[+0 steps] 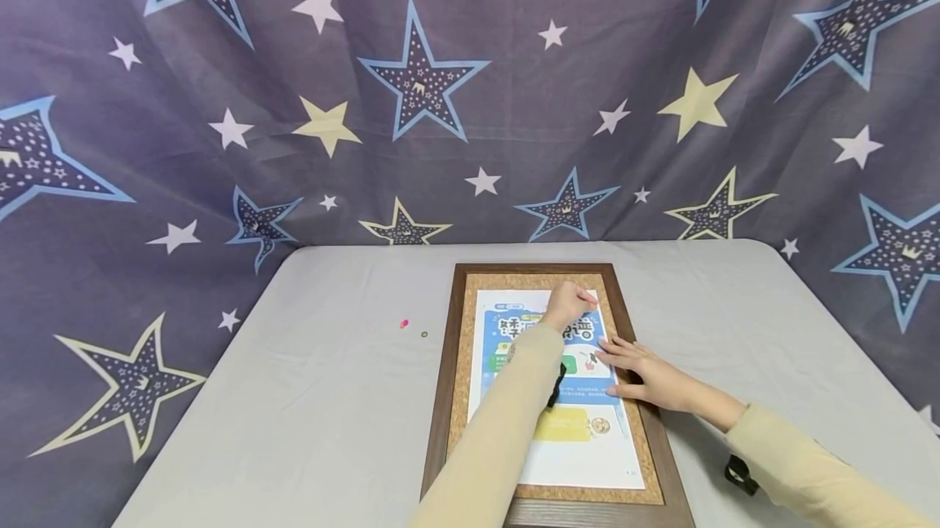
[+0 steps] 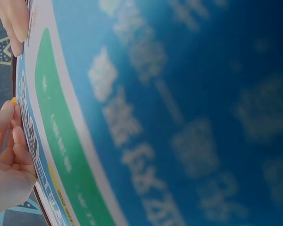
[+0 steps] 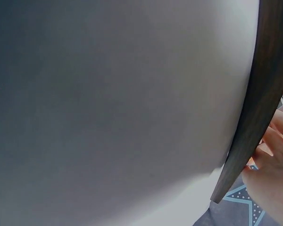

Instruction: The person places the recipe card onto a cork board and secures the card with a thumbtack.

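Note:
A poster (image 1: pixel 580 463) printed in blue, green and yellow lies on a cork board (image 1: pixel 464 365) with a dark wooden frame (image 1: pixel 441 397). At the poster's upper right corner, my left hand (image 1: pixel 567 305) pinches a small orange pushpin (image 2: pixel 14 100) between thumb and fingertip; only a bit of its head shows. Lower down, my right hand (image 1: pixel 646 373) rests with spread, fairly straight fingers on the poster's right edge, its palm over the frame's right side. The right wrist view shows this hand (image 3: pixel 273 174) partly hidden behind the frame.
Left of the board, a tiny pink piece (image 1: pixel 404 323) and a small ring-like piece (image 1: pixel 424 334) lie on the grey-covered table (image 1: pixel 316 397). A star-patterned curtain (image 1: pixel 441 161) hangs behind the table. A black strap piece (image 1: pixel 740 475) shows under the right forearm.

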Action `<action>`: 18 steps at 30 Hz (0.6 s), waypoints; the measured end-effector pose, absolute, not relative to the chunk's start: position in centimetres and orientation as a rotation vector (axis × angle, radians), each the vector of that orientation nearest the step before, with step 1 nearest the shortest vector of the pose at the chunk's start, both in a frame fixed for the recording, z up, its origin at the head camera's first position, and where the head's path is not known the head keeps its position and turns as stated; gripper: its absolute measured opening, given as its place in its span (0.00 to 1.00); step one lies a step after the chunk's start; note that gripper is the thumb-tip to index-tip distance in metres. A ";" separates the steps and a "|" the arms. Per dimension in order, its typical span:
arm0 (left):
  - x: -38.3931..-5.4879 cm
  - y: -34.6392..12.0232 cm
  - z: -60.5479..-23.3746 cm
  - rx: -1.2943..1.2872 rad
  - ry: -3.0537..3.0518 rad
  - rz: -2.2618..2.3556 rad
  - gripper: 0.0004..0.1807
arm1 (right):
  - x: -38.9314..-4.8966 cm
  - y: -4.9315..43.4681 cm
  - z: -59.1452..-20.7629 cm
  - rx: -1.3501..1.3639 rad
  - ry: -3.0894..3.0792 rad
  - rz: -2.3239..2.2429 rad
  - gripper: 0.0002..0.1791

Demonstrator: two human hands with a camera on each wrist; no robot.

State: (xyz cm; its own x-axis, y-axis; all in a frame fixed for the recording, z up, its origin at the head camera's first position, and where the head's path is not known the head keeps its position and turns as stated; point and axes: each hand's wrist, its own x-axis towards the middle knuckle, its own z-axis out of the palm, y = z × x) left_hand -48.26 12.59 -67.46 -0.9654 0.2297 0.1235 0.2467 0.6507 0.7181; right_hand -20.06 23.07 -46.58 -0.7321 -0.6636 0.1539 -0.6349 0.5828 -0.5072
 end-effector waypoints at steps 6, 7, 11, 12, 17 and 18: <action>-48.8 12.6 -68.0 -0.450 -2.840 -1.253 0.05 | -20.0 23.1 -46.6 -1.131 2.756 -0.838 0.31; -49.0 12.6 -68.2 -0.456 -2.843 -1.252 0.05 | -20.0 23.1 -46.6 -1.132 2.757 -0.838 0.31; -49.6 12.7 -68.6 -0.465 -2.858 -1.240 0.04 | -20.0 23.1 -46.6 -1.135 2.756 -0.841 0.31; -49.7 12.8 -68.7 -0.462 -2.860 -1.236 0.04 | -20.0 23.1 -46.6 -1.135 2.755 -0.841 0.31; -49.7 12.8 -68.6 -0.437 -2.846 -1.222 0.07 | -20.0 23.1 -46.5 -1.146 2.752 -0.847 0.31; -49.5 12.8 -68.2 -0.430 -2.843 -1.214 0.07 | -20.0 23.0 -46.5 -1.149 2.751 -0.848 0.31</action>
